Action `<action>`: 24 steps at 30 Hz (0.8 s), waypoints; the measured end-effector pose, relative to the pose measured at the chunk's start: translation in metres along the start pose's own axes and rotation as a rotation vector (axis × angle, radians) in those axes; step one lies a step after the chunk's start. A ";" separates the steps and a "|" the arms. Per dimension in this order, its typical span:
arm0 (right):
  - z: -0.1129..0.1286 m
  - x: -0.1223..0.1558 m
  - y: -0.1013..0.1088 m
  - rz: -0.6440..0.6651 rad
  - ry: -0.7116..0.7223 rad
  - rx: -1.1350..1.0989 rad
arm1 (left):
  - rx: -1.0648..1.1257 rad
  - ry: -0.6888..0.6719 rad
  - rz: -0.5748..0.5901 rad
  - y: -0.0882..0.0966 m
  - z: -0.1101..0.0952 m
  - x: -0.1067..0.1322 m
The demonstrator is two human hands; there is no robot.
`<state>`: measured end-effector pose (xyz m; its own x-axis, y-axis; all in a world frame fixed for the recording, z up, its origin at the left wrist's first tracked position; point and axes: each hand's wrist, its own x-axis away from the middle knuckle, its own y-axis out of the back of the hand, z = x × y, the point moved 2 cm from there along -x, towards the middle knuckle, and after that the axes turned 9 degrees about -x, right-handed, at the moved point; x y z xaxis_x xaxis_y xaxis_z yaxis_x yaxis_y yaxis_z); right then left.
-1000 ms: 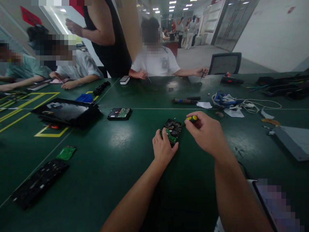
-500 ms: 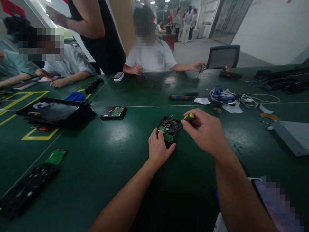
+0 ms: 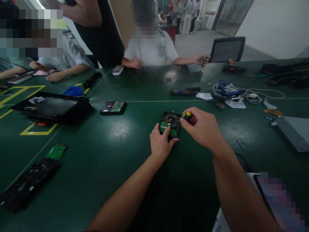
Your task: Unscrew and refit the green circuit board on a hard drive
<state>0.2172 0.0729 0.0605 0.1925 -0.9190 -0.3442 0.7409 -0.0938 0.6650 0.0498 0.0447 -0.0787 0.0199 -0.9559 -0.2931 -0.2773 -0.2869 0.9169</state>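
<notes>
A black hard drive [image 3: 170, 117] with a green circuit board [image 3: 173, 131] at its near end lies on the table in front of me. My left hand [image 3: 161, 141] steadies the drive from the near side, its fingers along the left edge and on the board, its thumb at the near right corner. In my right hand [image 3: 201, 127] is a screwdriver [image 3: 187, 115] with a yellow and dark green handle, tilted toward the drive's right side. The screwdriver's tip is too dim to make out. A second hard drive [image 3: 112, 107] lies farther left.
At left are a black casing [image 3: 51, 108], a small green board [image 3: 56, 151] and a long black part [image 3: 30, 183]. Gloves with a cable [image 3: 228, 90] and a dark tool [image 3: 183, 92] lie behind my right hand. A grey box [image 3: 293, 133] stands right. A person [image 3: 151, 51] sits opposite.
The hard drive has turned a little under my left hand, and its board now lies more level. My right hand with the screwdriver has shifted slightly left. The camera view has tipped downward.
</notes>
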 end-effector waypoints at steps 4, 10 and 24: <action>-0.001 0.000 0.001 0.012 -0.017 0.031 | 0.007 -0.031 0.010 -0.002 0.005 0.002; -0.003 -0.001 0.006 0.044 -0.027 0.066 | 0.085 -0.007 -0.003 -0.002 0.014 -0.001; -0.005 0.000 0.004 0.059 -0.024 0.031 | 0.094 0.012 0.013 0.001 0.013 -0.002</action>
<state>0.2235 0.0745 0.0603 0.2194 -0.9320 -0.2886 0.7086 -0.0511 0.7038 0.0372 0.0475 -0.0808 0.0273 -0.9604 -0.2774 -0.3663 -0.2678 0.8911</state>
